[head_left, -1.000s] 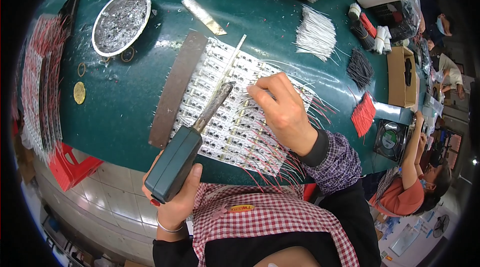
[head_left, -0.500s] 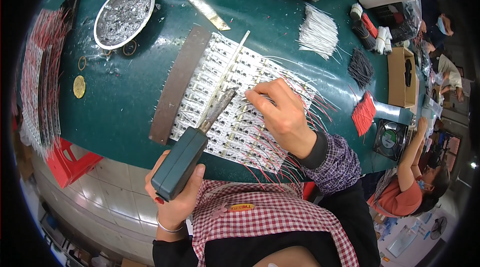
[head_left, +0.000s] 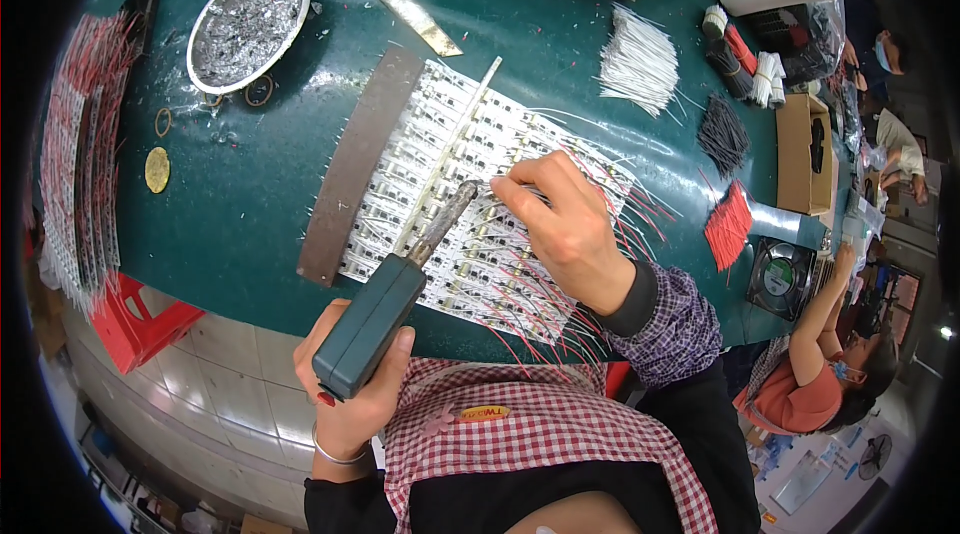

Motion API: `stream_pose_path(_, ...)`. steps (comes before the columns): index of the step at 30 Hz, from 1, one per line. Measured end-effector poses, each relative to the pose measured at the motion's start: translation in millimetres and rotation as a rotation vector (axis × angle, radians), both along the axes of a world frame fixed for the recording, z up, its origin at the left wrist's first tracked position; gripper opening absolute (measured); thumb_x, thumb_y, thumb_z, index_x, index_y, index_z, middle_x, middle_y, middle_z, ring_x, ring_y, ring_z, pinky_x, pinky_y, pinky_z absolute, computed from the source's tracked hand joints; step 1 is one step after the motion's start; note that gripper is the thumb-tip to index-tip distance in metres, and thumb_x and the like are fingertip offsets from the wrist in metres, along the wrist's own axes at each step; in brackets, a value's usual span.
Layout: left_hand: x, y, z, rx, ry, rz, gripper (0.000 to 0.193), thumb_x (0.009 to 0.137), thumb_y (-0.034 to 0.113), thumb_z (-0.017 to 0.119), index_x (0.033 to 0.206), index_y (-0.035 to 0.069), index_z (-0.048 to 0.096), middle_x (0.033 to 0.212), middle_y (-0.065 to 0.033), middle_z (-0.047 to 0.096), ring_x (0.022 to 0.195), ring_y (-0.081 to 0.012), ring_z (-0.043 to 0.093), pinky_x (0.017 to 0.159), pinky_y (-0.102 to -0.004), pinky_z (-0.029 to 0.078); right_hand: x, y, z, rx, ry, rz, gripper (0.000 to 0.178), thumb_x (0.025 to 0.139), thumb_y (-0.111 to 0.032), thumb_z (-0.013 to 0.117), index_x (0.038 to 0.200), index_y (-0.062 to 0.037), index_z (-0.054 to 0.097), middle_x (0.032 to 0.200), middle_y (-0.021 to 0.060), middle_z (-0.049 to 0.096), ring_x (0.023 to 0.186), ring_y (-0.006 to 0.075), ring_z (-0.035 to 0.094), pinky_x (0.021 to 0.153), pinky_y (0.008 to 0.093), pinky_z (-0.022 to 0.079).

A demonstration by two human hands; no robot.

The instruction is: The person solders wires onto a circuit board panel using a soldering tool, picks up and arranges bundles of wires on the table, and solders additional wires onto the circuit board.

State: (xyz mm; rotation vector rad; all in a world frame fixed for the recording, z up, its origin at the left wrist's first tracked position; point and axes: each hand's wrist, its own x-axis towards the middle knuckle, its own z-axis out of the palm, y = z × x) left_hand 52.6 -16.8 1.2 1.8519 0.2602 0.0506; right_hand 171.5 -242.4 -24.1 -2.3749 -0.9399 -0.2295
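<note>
My left hand (head_left: 358, 421) is closed around the dark green handle of a soldering iron (head_left: 372, 322). The iron's crusted metal tip hovers over or touches a white panel of small circuit boards (head_left: 425, 129); the exact contact is unclear. Just right of the tip, my right hand (head_left: 572, 239) pinches a thin wire between thumb and forefinger, its length mostly hidden by the hand. Red and white wires (head_left: 520, 306) fan out from the panel's right and near edges. A brown bar (head_left: 362, 164) lies along the panel's left side, and a narrow pale strip (head_left: 468, 124) crosses it.
A bowl of solder scraps (head_left: 250, 29) and a metallic strip (head_left: 415, 19) lie beyond. White (head_left: 638, 62), black (head_left: 722, 137) and red (head_left: 728, 226) wire piles and a small fan (head_left: 783, 277) sit right. Wired panels (head_left: 85, 164) stand left. A co-worker (head_left: 800, 394) sits at right.
The soldering iron and my left hand have shifted slightly right, and the tip has moved a little down the panel. My right hand stays almost where it was.
</note>
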Motion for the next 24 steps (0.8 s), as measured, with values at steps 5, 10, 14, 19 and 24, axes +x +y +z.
stream_pose_path(5,-0.9,0.2,-0.7,0.004,-0.009,0.002,0.017,0.074,-0.002,0.076,0.088,-0.005,0.067,0.079,-0.0103,0.061,0.06,-0.0175,0.059,0.053,-0.0282,0.044,0.0,0.1,0.8,-0.009,0.005,0.002,0.042,0.063,0.014,0.061,0.102,0.0016,0.066,0.092,0.0118,0.059,0.079,0.027,0.06,0.066,0.0353,0.05)
stream_pose_path(10,-12.6,2.6,-2.5,-0.058,0.104,0.09,0.019,0.074,-0.001,0.077,0.09,-0.006,0.067,0.081,-0.0111,0.063,0.064,-0.018,0.061,0.056,-0.0287,0.046,0.1,0.0,0.9,-0.014,-0.007,0.002,0.04,0.063,0.013,0.061,0.101,0.0015,0.066,0.091,0.0118,0.059,0.079,0.0269,0.06,0.065,0.0353,0.05)
stream_pose_path(14,-16.0,3.0,-1.9,-0.092,0.126,0.128,0.02,0.075,-0.002,0.077,0.091,-0.006,0.067,0.083,-0.0114,0.064,0.066,-0.0182,0.062,0.057,-0.0287,0.047,0.0,0.1,0.2,-0.014,-0.016,0.001,0.039,0.063,0.013,0.062,0.1,0.0018,0.065,0.091,0.012,0.059,0.079,0.0269,0.059,0.065,0.0353,0.051)
stream_pose_path(19,-4.6,0.2,-1.6,-0.025,-0.026,0.04,0.02,0.074,-0.004,0.076,0.092,-0.006,0.068,0.083,-0.0111,0.064,0.066,-0.0167,0.061,0.057,-0.028,0.047,-0.2,0.9,0.5,-0.014,-0.012,0.004,0.04,0.063,0.013,0.061,0.1,0.002,0.065,0.091,0.0122,0.059,0.079,0.027,0.059,0.065,0.0353,0.051)
stream_pose_path(24,-0.6,-1.0,-0.1,-0.018,0.003,-0.002,0.018,0.074,-0.005,0.076,0.09,-0.006,0.068,0.082,-0.0105,0.064,0.064,-0.016,0.06,0.055,-0.0274,0.045,-0.5,0.4,0.6,-0.014,-0.009,0.0,0.041,0.062,0.014,0.061,0.1,0.0018,0.065,0.091,0.0121,0.059,0.079,0.0271,0.059,0.065,0.0355,0.05)
